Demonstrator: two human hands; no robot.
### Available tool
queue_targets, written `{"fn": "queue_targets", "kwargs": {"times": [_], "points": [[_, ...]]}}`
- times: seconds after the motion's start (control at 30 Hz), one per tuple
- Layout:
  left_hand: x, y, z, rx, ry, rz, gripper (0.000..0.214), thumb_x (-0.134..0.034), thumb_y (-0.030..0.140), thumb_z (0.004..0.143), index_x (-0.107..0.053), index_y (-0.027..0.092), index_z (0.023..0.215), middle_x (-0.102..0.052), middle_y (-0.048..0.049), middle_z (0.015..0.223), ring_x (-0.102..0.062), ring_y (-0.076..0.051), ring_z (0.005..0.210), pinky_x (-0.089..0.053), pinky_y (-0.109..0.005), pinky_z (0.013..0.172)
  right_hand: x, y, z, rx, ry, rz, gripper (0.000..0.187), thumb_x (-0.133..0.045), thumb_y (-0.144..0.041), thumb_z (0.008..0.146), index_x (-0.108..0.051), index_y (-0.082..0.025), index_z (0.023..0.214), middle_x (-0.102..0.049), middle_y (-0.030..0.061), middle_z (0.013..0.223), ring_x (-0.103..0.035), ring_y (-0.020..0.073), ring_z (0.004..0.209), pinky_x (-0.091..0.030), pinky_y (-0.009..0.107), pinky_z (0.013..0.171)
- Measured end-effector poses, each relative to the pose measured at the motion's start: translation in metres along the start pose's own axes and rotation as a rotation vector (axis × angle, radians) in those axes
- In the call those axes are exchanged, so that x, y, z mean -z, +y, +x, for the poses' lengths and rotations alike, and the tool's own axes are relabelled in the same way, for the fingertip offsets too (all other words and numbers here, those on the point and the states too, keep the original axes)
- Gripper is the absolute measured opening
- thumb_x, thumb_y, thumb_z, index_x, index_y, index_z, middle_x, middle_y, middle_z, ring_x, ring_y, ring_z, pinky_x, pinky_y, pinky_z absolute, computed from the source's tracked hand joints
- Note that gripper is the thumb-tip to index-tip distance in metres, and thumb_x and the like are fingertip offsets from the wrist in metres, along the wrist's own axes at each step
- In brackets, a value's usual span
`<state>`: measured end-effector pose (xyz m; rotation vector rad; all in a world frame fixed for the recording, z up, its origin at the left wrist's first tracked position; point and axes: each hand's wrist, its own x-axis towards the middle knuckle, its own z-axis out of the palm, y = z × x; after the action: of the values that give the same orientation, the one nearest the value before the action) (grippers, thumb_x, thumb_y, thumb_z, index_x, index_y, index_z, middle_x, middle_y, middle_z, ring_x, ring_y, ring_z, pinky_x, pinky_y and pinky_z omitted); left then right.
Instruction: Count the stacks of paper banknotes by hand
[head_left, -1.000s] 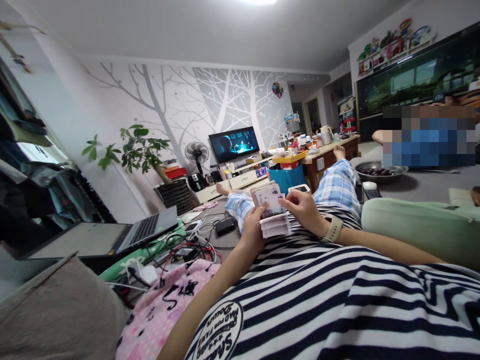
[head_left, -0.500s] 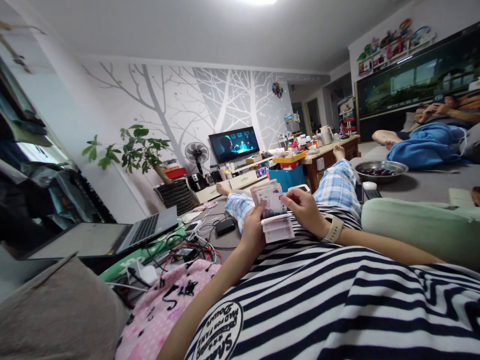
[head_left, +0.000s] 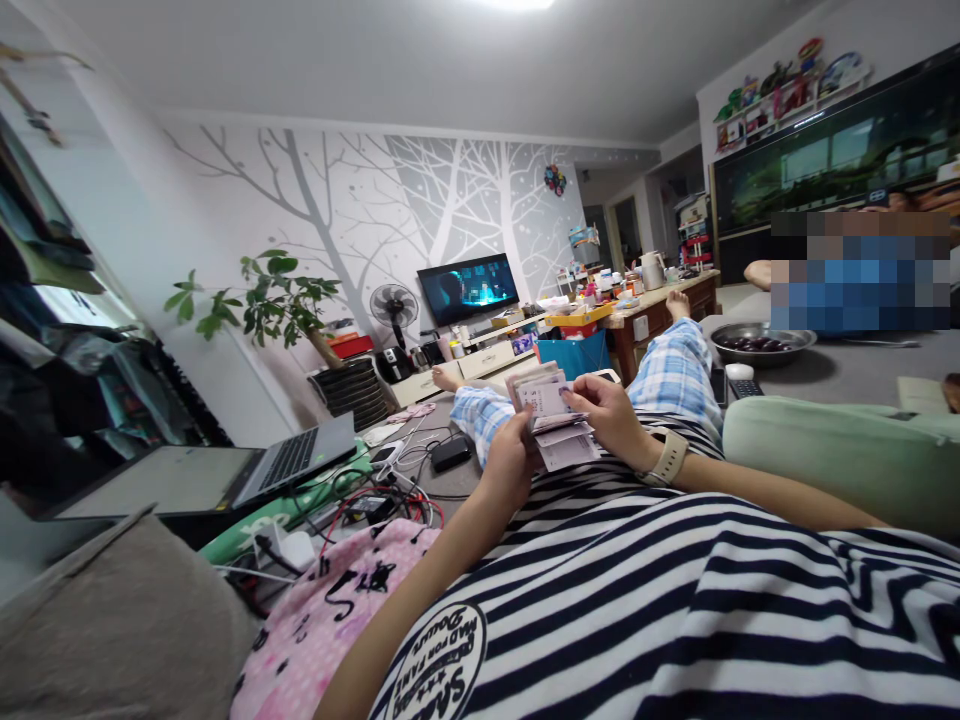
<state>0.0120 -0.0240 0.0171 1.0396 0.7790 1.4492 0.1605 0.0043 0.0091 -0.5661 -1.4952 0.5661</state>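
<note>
A stack of pale purple banknotes (head_left: 549, 398) is held above my lap, with a 5 printed on the front one. My left hand (head_left: 510, 462) is closed around the stack's left side, its thumb lying over the front. Against the upper right edge, thumb and fingers of my right hand (head_left: 606, 412) pinch the front note. The lower ends of some notes (head_left: 566, 448) fold out and hang below the grip. On my right wrist sits a light watch (head_left: 667, 457). My left fingers behind the stack are hidden.
A laptop (head_left: 292, 465), tangled cables (head_left: 394, 490) and a black box (head_left: 450, 454) lie to my left. On the right are a green cushion (head_left: 825, 450) and a metal bowl (head_left: 799, 345) of dark round fruit. A cluttered wooden table (head_left: 660, 293) stands beyond my feet.
The banknote stack has tipped and its top edge sits slightly lower. Its hanging lower ends have shifted to the right and up. Both hands keep their hold with little movement.
</note>
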Motion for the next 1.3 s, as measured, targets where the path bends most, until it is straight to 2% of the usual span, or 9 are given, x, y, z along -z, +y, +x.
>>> {"fn": "queue_targets", "kwargs": {"times": [0.1, 0.27, 0.47, 0.63, 0.83, 1.03, 1.17, 1.3], "points": [[0.0, 0.005, -0.001, 0.074, -0.044, 0.012, 0.03, -0.055, 0.033, 0.082, -0.068, 0.016, 0.102, -0.073, -0.0086, 0.085, -0.07, -0.026, 0.086, -0.056, -0.04, 0.078, 0.001, 0.001, 0.0, -0.001, -0.014, -0.005, 0.032, -0.06, -0.046, 0.084, -0.054, -0.018, 0.069, -0.048, -0.002, 0.063, -0.042, 0.012, 0.059, -0.034, 0.026, 0.055], [-0.001, 0.009, -0.004, 0.09, -0.089, -0.009, 0.034, -0.055, 0.034, 0.083, -0.065, 0.017, 0.11, -0.074, -0.0082, 0.091, -0.069, -0.026, 0.091, -0.055, -0.04, 0.082, 0.002, 0.003, 0.0, -0.003, -0.027, 0.0, 0.03, -0.06, -0.044, 0.084, -0.054, -0.017, 0.07, -0.048, -0.002, 0.064, -0.042, 0.0117, 0.06, -0.034, 0.025, 0.055], [-0.01, 0.007, -0.006, 0.057, -0.022, -0.126, 0.031, -0.055, 0.03, 0.086, -0.066, 0.014, 0.11, -0.074, -0.0087, 0.098, -0.068, -0.027, 0.099, -0.054, -0.041, 0.09, 0.0, 0.002, -0.002, 0.013, -0.024, 0.0, 0.029, -0.061, -0.041, 0.083, -0.053, -0.017, 0.069, -0.046, -0.0029, 0.063, -0.04, 0.0111, 0.058, -0.033, 0.025, 0.054], [-0.014, 0.009, -0.006, 0.035, 0.081, -0.139, 0.027, -0.06, 0.028, 0.082, -0.069, 0.014, 0.103, -0.074, -0.0088, 0.096, -0.067, -0.028, 0.102, -0.053, -0.039, 0.091, -0.001, 0.001, -0.004, 0.074, -0.029, -0.041, 0.026, -0.06, -0.04, 0.085, -0.055, -0.018, 0.072, -0.047, -0.0031, 0.062, -0.041, 0.0113, 0.057, -0.033, 0.025, 0.054], [-0.01, 0.009, -0.007, -0.084, 0.042, -0.041, 0.022, -0.065, 0.025, 0.076, -0.07, 0.013, 0.093, -0.074, -0.0091, 0.092, -0.065, -0.028, 0.103, -0.052, -0.039, 0.091, -0.001, -0.002, -0.007, 0.1, -0.06, -0.043, 0.022, -0.061, -0.037, 0.085, -0.057, -0.018, 0.076, -0.05, -0.003, 0.063, -0.042, 0.0109, 0.057, -0.033, 0.025, 0.054], [-0.006, 0.009, -0.002, -0.061, 0.094, -0.02, 0.015, -0.064, 0.026, 0.073, -0.07, 0.015, 0.082, -0.074, -0.0101, 0.085, -0.066, -0.031, 0.099, -0.052, -0.042, 0.086, -0.002, -0.005, -0.008, 0.137, -0.074, -0.072, 0.021, -0.059, -0.036, 0.086, -0.057, -0.018, 0.076, -0.052, -0.0027, 0.065, -0.043, 0.0109, 0.059, -0.033, 0.025, 0.055], [-0.005, 0.007, 0.0, -0.057, 0.067, -0.026, 0.014, -0.06, 0.024, 0.073, -0.069, 0.016, 0.079, -0.073, -0.0082, 0.081, -0.068, -0.028, 0.092, -0.054, -0.039, 0.081, -0.002, -0.002, -0.005, 0.114, -0.073, -0.085, 0.023, -0.059, -0.038, 0.087, -0.057, -0.018, 0.076, -0.052, -0.0027, 0.063, -0.043, 0.0113, 0.058, -0.034, 0.025, 0.055], [-0.008, 0.006, -0.002, -0.034, 0.096, -0.053, 0.014, -0.059, 0.021, 0.069, -0.068, 0.016, 0.077, -0.072, -0.0063, 0.076, -0.068, -0.026, 0.088, -0.055, -0.036, 0.078, -0.002, 0.0, -0.003, 0.091, -0.076, -0.069, 0.023, -0.059, -0.039, 0.086, -0.057, -0.018, 0.077, -0.054, -0.0021, 0.066, -0.045, 0.0115, 0.059, -0.036, 0.025, 0.056]]}}
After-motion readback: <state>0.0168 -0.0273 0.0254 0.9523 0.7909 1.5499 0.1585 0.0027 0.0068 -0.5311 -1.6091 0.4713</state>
